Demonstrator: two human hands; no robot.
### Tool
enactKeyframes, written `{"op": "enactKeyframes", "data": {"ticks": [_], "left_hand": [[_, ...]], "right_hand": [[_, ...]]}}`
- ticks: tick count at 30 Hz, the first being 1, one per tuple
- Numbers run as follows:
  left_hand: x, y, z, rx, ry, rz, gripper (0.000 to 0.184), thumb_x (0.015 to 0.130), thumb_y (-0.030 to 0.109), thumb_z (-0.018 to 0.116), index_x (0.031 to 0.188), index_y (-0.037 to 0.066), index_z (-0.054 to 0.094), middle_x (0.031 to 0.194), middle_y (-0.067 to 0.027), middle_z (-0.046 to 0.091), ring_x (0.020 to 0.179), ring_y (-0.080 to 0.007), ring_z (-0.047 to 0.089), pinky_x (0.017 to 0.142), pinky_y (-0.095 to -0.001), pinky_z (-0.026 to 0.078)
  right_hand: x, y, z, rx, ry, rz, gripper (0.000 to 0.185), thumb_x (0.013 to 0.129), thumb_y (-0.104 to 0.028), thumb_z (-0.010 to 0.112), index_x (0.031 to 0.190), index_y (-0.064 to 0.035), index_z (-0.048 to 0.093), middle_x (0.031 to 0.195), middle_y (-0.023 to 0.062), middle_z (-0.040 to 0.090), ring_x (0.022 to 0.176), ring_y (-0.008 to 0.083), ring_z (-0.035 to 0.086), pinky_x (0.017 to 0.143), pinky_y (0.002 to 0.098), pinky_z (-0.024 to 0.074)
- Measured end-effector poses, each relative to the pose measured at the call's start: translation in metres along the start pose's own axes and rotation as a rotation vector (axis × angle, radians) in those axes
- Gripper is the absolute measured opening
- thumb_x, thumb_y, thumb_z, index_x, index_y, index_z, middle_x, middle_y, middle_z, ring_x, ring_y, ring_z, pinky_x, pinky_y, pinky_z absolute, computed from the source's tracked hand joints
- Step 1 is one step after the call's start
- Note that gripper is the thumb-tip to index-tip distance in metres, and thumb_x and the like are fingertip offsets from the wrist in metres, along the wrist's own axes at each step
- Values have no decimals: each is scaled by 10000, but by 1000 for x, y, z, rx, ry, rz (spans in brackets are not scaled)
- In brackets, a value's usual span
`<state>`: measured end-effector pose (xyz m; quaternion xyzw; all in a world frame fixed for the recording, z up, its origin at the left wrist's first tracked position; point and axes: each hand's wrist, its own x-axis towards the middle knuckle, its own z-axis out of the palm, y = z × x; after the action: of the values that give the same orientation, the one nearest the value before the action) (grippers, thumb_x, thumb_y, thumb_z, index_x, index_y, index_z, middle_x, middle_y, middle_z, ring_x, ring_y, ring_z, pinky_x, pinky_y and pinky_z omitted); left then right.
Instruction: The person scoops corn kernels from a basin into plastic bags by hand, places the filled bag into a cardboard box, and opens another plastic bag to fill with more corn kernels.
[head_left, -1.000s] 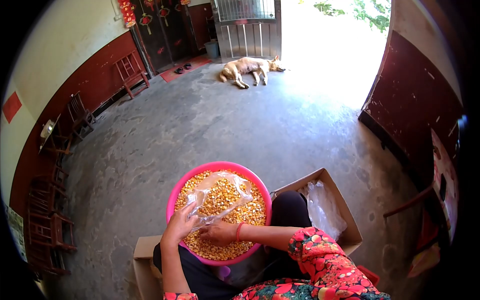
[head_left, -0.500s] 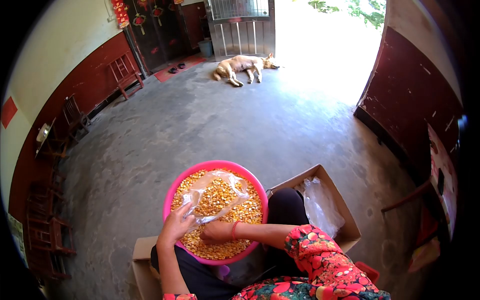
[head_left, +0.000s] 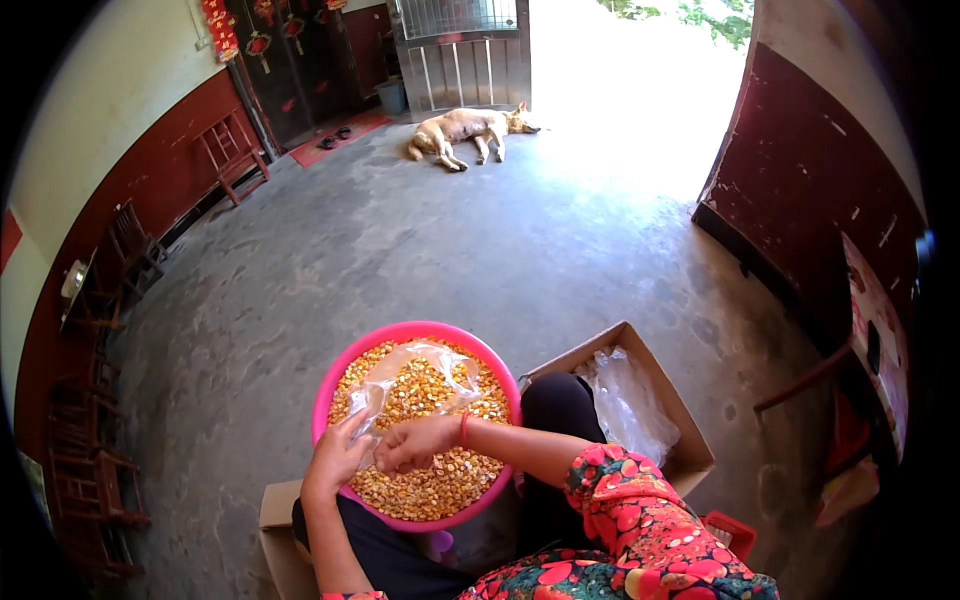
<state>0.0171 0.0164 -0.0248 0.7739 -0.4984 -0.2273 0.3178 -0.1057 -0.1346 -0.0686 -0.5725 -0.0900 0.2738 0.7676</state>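
A pink basin full of yellow corn kernels stands in front of my knees. A clear plastic bag lies over the kernels, its mouth spread wide. My left hand pinches the bag's near left edge at the basin's left side. Just right of it, my right hand, with a red band at the wrist, is held above the kernels with its fingers curled together beside the bag's near edge. Whatever the right fingers hold is hidden.
A cardboard box with clear plastic bags stands right of my knee; another box is at the left. A dog lies by the doorway. Wooden chairs line the left wall. A table stands at the right.
My right hand has risen from the kernels and moved closer to the bag's edge and my left hand. The whole view has shifted slightly.
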Motion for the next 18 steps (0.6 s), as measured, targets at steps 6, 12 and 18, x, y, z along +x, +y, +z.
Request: {"op": "enactKeyframes", "data": {"ticks": [6,12,18], "left_hand": [[0,13,-2,63,-15,3,457,787,153,597,1219,15,547,1102,-243,604,1010,-329,607,880,-363,453],[0,9,-2,78,-6,1,456,791,170,605,1217,15,549,1103,-243,603,1012,-336,602,880,-373,453],[0,13,-4,49,-8,7,459,785,158,611,1215,9,548,1124,-245,594,1035,-340,594,899,-376,448]], "right_hand": [[-23,-21,-24,252,477,-305,165,917,-219,519,873,-70,573,599,-61,416,434,22,311,381,197,215],[-12,-1,-35,85,718,-325,177,906,-202,533,853,-43,588,618,-35,478,478,49,391,428,214,300],[-5,7,-37,-314,853,-345,191,871,-187,574,880,-3,625,751,40,631,693,113,583,627,260,465]]}}
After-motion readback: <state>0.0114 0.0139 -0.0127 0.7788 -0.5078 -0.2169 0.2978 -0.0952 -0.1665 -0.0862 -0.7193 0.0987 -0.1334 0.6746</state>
